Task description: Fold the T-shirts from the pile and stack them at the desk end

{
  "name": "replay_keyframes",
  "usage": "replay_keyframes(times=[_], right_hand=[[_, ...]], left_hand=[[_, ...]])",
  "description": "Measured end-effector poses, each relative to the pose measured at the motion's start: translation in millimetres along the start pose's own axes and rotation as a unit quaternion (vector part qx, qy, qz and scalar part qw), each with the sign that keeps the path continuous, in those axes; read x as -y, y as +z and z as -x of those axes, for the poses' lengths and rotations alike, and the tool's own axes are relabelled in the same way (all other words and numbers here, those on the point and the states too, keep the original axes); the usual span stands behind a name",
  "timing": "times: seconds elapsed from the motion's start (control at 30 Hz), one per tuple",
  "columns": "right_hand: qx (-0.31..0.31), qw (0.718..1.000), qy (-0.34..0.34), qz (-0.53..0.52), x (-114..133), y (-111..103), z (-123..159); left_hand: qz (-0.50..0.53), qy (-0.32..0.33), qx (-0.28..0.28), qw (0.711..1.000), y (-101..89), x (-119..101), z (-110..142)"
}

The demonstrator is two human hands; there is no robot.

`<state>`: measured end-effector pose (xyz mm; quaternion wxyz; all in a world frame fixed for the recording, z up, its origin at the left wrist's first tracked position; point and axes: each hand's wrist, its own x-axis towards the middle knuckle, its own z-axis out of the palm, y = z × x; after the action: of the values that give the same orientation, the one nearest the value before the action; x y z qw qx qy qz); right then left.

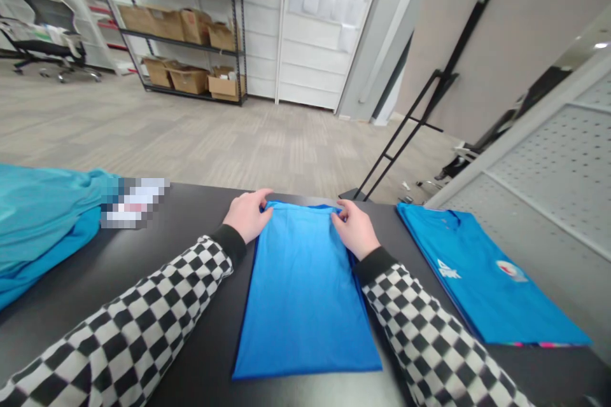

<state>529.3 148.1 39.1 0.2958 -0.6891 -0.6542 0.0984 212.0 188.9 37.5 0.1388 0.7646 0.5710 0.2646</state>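
A blue shirt point(305, 292), folded into a long rectangle, lies flat on the black table point(191, 331) in front of me. At its far left corner my left hand point(249, 215) pinches the edge between thumb and fingers. My right hand point(356, 229) grips the far right corner in the same way. The narrow far edge runs between both hands, with a darker blue layer showing just behind it. My fingertips are partly hidden behind the cloth.
Folded blue shirts point(487, 273) with a white logo and a round badge lie at the right. A loose heap of teal and blue cloth point(42, 222) is at the left, beside a blurred-out flat item point(136, 203). Shelves with cardboard boxes point(188, 79) stand beyond the table.
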Motion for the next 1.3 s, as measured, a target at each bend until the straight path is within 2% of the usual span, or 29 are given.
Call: replay_keyframes(times=[0.13, 0.3, 0.6, 0.8, 0.87, 0.93, 1.03, 1.1, 1.17, 1.23, 1.3], right_hand=[[0.005, 1.000, -0.029, 0.009, -8, 2, 0], [-0.030, 0.997, -0.074, 0.011, -13, 0, 1], [-0.027, 0.998, -0.049, 0.025, -19, -1, 0], [0.021, 0.998, -0.033, 0.057, -22, 4, -6], [0.013, 0.997, -0.038, 0.070, -20, 3, -7], [-0.019, 0.995, -0.048, 0.083, -15, 0, -4], [-0.061, 0.989, -0.108, 0.080, -2, -4, 9], [-0.029, 0.984, -0.165, 0.064, 10, -5, 23], [0.053, 0.977, -0.197, 0.059, 22, -4, 39], [0.148, 0.966, -0.199, 0.073, 31, -2, 51], [0.217, 0.953, -0.192, 0.093, 37, -1, 58]], left_hand=[[-0.021, -0.023, 0.012, 0.999, 2.1, 1, 0], [0.003, 0.007, 0.007, 1.000, 3.9, 3, -1], [0.024, 0.009, -0.002, 1.000, 4.7, 5, -1], [-0.055, 0.005, 0.009, 0.998, 4.5, 2, -1], [-0.072, 0.031, -0.021, 0.997, 1.9, -3, 3], [-0.066, 0.092, -0.046, 0.992, -0.5, -13, 12], [-0.033, 0.215, -0.012, 0.976, 0.5, -32, 33], [-0.021, 0.254, 0.041, 0.966, 5.2, -43, 49], [-0.030, 0.253, 0.087, 0.963, 11.5, -50, 62], [-0.054, 0.236, 0.120, 0.963, 17.4, -52, 71], [-0.077, 0.218, 0.142, 0.962, 21.6, -51, 76]])
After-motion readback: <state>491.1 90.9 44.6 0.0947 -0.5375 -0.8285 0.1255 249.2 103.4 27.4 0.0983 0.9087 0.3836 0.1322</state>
